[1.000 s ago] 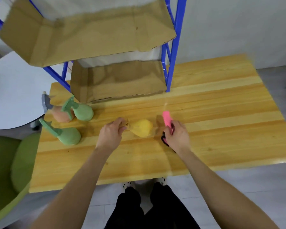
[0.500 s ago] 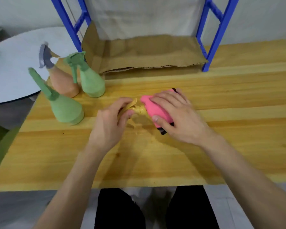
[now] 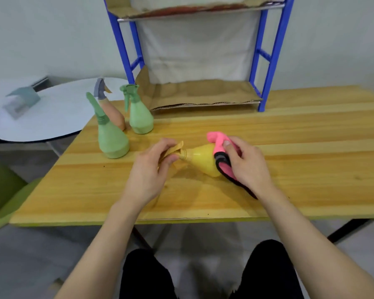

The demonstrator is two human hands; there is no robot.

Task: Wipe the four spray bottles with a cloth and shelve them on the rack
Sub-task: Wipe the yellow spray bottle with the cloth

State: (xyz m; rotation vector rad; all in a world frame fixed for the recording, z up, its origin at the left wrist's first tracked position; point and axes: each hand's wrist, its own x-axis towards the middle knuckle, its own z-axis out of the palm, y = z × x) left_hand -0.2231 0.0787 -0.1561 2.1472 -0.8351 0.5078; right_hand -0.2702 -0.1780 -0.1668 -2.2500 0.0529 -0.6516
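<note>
A yellow spray bottle (image 3: 203, 160) lies on its side in the middle of the wooden table (image 3: 311, 147). My left hand (image 3: 151, 169) grips its spray head. My right hand (image 3: 246, 165) presses a pink cloth with a black edge (image 3: 219, 145) against the bottle's wide end. Two green spray bottles (image 3: 112, 139) (image 3: 139, 117) and a peach one with a grey head (image 3: 111, 111) stand upright at the table's left rear. The blue rack (image 3: 266, 61) stands behind, its lowest shelf lined with cardboard (image 3: 203, 93).
A round white table (image 3: 52, 113) with a small grey-green box (image 3: 22, 100) sits to the left. A green chair (image 3: 0, 190) is at the near left. My legs show below the table's front edge.
The view has tilted up, showing more of the rack. My right hand has slid the pink cloth from over the bottle's body toward its wide end, uncovering the yellow body.
</note>
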